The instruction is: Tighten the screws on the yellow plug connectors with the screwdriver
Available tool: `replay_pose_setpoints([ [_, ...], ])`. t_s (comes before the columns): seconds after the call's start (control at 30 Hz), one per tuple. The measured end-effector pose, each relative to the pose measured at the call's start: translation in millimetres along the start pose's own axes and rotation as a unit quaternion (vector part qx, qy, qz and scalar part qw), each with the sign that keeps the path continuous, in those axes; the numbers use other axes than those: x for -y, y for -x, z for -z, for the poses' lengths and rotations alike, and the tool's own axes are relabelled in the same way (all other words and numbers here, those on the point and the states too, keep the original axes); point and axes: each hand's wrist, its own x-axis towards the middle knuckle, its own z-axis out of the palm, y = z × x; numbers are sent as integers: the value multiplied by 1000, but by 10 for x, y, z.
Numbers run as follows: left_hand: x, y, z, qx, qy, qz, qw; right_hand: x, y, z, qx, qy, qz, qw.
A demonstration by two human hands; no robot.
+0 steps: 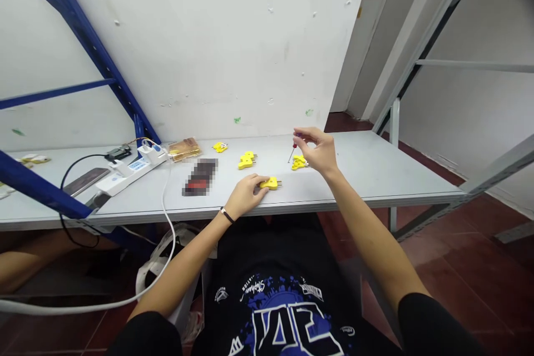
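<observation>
My left hand [247, 194] rests on the grey tabletop, its fingers closed on the rear end of a yellow plug [272, 183] whose metal pins point right. My right hand [316, 147] is raised above the table and pinches the red handle of a small screwdriver [293, 150]. The thin shaft slants down and to the left, its tip apart from the plug in my left hand. Just below my right hand lie yellow plug pieces [299, 163], partly covered by it. Farther back and left sit more yellow plugs [247, 161] with pins, close together.
Another yellow piece [219, 147] lies near the wall. A clear bag [184, 149], a blurred dark item [200, 177] and a white power strip [132, 169] are on the left. A white cable [170, 217] hangs over the table edge. Blue shelf posts [100, 55] stand left.
</observation>
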Motion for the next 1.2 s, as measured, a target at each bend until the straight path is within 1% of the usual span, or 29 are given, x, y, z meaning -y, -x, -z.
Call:
replay_pose_setpoints([
  [0.13,3,2,9,4,-4,0,1000,-162,-41,118,-20,19,-28,999],
  [0.27,0,2,14,2,-2,-2,1000,-175,-58,177,-11,26,-33,999],
  [0.47,-10,-1,15,2,-7,-4,1000,-122,-24,184,64,20,-36,997],
  [0.57,-9,-3,15,3,-7,-5,1000,-141,20,197,103,20,-29,994],
  [0.63,-8,-6,16,2,-6,-5,1000,-178,44,230,116,25,-27,993],
  [0.83,-4,-12,10,5,-2,0,1000,-274,46,337,103,18,-51,993],
  [1.2,-7,-12,9,4,-2,-2,1000,-190,37,347,76,38,-33,996],
])
